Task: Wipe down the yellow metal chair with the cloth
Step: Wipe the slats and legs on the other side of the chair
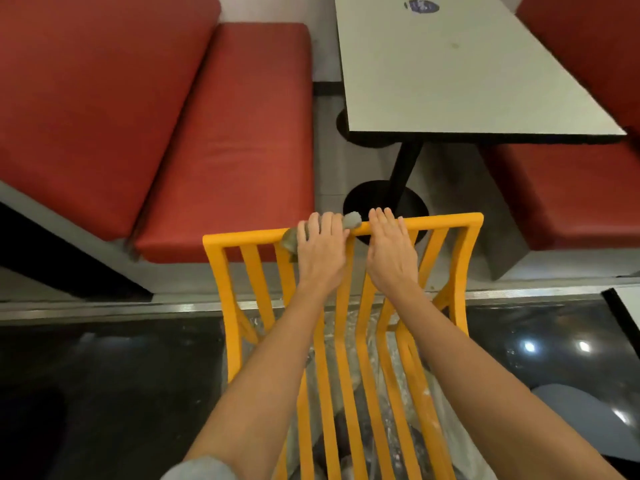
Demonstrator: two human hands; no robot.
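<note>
left hand gripping cloth on chair top rail, right hand beside

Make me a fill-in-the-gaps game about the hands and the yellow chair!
1. The left hand holds a grey ____ on the chair's top rail.
2. The right hand grips the top ____ of the chair.
3. The bench cushions are ____.
4. The table stands on a ____ leg.

Missing words: cloth; rail; red; black
</note>
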